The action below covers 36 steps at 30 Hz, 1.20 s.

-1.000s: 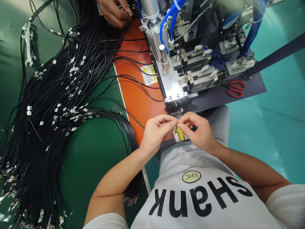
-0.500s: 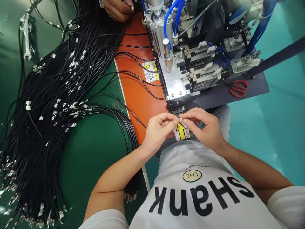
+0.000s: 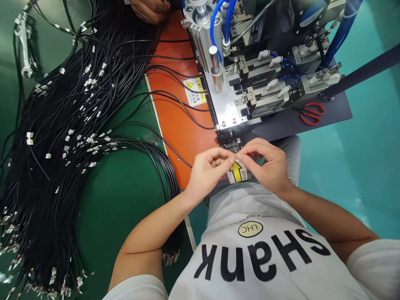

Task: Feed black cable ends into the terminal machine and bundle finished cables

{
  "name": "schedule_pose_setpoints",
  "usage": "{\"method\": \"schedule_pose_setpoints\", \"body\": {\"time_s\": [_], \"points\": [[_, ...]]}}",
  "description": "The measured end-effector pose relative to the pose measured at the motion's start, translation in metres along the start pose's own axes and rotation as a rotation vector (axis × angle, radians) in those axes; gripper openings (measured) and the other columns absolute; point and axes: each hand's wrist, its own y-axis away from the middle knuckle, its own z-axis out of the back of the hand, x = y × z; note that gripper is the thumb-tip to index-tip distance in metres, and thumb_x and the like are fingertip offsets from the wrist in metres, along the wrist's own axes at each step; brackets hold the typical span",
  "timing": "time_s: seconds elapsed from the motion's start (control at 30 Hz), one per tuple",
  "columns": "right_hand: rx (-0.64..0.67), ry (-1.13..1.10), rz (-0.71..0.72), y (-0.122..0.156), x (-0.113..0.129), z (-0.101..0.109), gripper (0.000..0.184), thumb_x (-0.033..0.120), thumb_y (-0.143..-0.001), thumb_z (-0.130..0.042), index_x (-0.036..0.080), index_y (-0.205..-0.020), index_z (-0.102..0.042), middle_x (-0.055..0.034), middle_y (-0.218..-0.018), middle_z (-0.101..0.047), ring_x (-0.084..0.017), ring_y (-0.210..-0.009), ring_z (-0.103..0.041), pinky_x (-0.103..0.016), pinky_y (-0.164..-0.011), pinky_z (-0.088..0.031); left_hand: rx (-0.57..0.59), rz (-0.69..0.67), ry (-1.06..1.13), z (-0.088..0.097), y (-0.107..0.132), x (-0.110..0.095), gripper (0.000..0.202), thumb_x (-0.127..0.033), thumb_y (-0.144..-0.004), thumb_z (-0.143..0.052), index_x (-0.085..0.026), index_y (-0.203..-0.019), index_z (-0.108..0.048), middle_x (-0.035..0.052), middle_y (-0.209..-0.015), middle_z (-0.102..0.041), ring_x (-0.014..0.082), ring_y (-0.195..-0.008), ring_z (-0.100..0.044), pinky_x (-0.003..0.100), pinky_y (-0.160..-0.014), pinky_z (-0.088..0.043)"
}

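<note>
My left hand (image 3: 208,171) is closed in a pinch around the end of a black cable (image 3: 168,143), which runs in under it from the left. My right hand (image 3: 267,164) pinches at the same spot, its thumb and forefinger meeting the left fingertips on the cable's thin wires. The fingertips cover those wires almost wholly. Just below them is a label with a yellow arrow (image 3: 236,171). The metal machine (image 3: 228,106) stands right beyond my hands, with several black cables leading into its left side.
A big heap of black cables (image 3: 62,175) with silver tags covers the green table (image 3: 115,208). A wrench (image 3: 24,48) lies at far left. Red-handled scissors (image 3: 312,113) rest on the machine's dark base. Another person's hand (image 3: 151,9) is at the top.
The fingertips of both hands have drawn closer together, and the thin wires seen between them before are now covered. The view has shifted slightly.
</note>
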Motion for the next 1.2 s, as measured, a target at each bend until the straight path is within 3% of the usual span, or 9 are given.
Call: {"method": "schedule_pose_setpoints", "body": {"time_s": [0.07,0.23,0.37,0.57,1.2], "points": [[-0.016,-0.028,-0.035,-0.001,-0.006,0.002,0.009,0.017,-0.086,-0.067,0.022,-0.078,-0.068,-0.001,-0.08,-0.067,-0.015,-0.072,-0.059,-0.03,-0.063,-0.05,-0.025,-0.117,-0.139,0.001,0.001,0.002,0.021,-0.033,-0.086,-0.07,-0.017,-0.098,-0.063,0.0002,-0.075,-0.06,0.0097,-0.062,-0.057,0.02,-0.053,-0.048],[-0.025,-0.13,-0.188,-0.007,-0.029,0.008,0.008,0.023,-0.086,-0.068,0.02,-0.079,-0.067,-0.0014,-0.079,-0.065,-0.015,-0.075,-0.06,-0.029,-0.068,-0.05,-0.106,-0.586,-0.716,0.015,-0.005,0.01,0.008,-0.019,-0.092,-0.059,-0.019,-0.098,-0.065,0.0048,-0.093,-0.062,0.0137,-0.085,-0.06,0.025,-0.075,-0.052],[0.004,-0.269,-0.352,-0.018,-0.048,0.002,0.012,0.029,-0.085,-0.071,0.019,-0.079,-0.068,-0.0017,-0.079,-0.068,-0.014,-0.071,-0.06,-0.028,-0.066,-0.048,-0.14,-0.764,-0.885,0.025,-0.025,0.016,0.013,-0.016,-0.093,-0.058,-0.018,-0.103,-0.066,0.0045,-0.091,-0.062,0.0134,-0.084,-0.06,0.025,-0.076,-0.051],[-0.015,-0.351,-0.441,-0.03,-0.062,-0.006,0.016,0.033,-0.082,-0.074,0.019,-0.076,-0.069,-0.0001,-0.073,-0.067,-0.012,-0.063,-0.055,-0.026,-0.058,-0.042,-0.129,-0.78,-0.886,0.029,-0.043,0.023,0.022,-0.014,-0.094,-0.055,-0.019,-0.111,-0.068,0.0015,-0.083,-0.054,0.0113,-0.075,-0.056,0.023,-0.065,-0.048],[0.003,-0.426,-0.479,-0.033,-0.066,-0.008,0.016,0.031,-0.082,-0.075,0.019,-0.075,-0.066,0.0003,-0.074,-0.069,-0.012,-0.065,-0.058,-0.026,-0.063,-0.047,-0.092,-0.758,-0.981,0.031,-0.046,0.026,0.03,-0.015,-0.098,-0.044,-0.019,-0.115,-0.068,0.0035,-0.084,-0.052,0.0131,-0.079,-0.057,0.023,-0.065,-0.048]]}}
